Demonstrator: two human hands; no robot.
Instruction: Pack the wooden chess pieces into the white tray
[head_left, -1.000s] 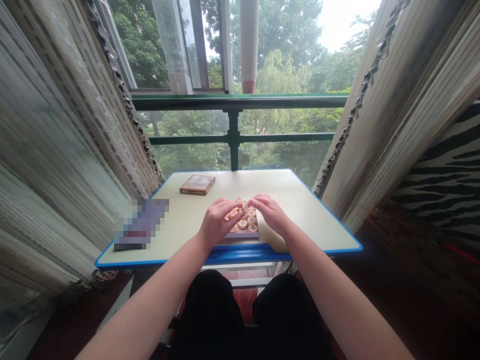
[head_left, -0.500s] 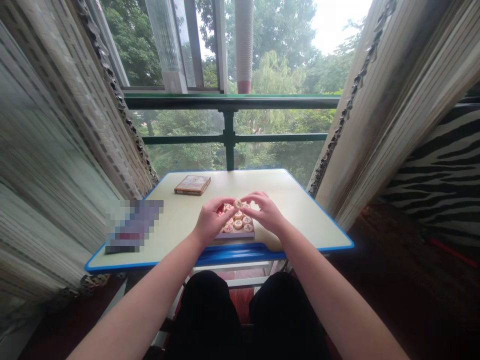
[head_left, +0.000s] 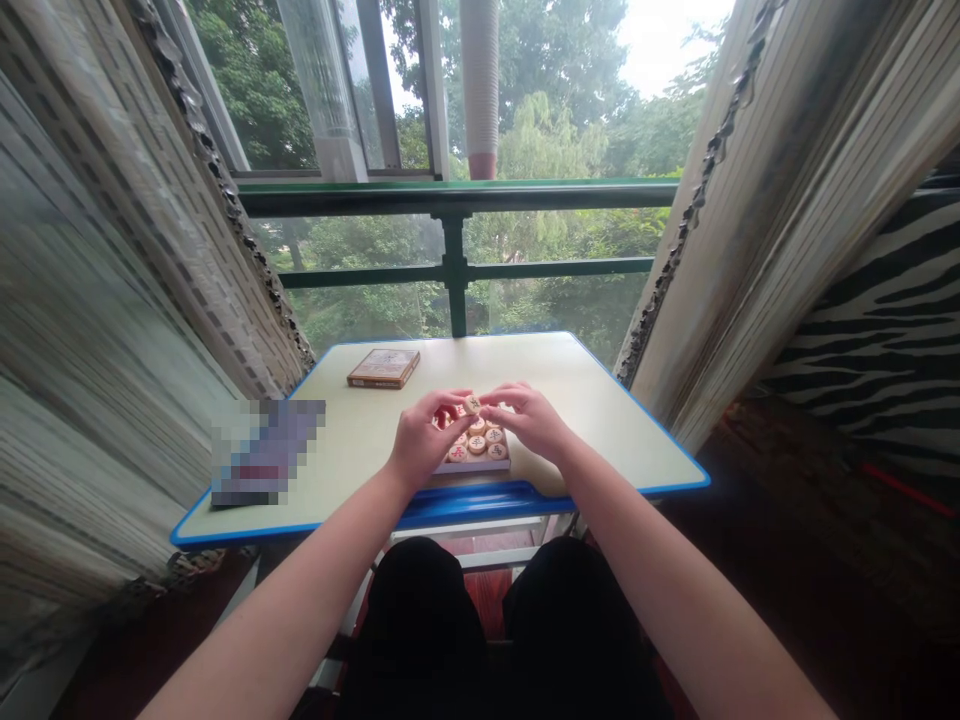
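Observation:
A small flat box (head_left: 487,464) of round wooden chess pieces (head_left: 484,441) lies near the front edge of a cream table with a blue rim (head_left: 615,430). Both my hands hover over it. My left hand (head_left: 420,440) and my right hand (head_left: 529,417) pinch one round piece (head_left: 472,404) between their fingertips, lifted just above the others. The box's left part is hidden behind my left hand.
A brown box lid (head_left: 383,367) lies at the table's far left. A blurred flat object (head_left: 266,450) rests at the left edge. Curtains (head_left: 150,300) hang close on both sides, a green railing (head_left: 457,200) and window stand behind. My knees are under the table.
My hands went from lying on the pieces to lifting one piece between their fingertips. The view shifted slightly to the left and down.

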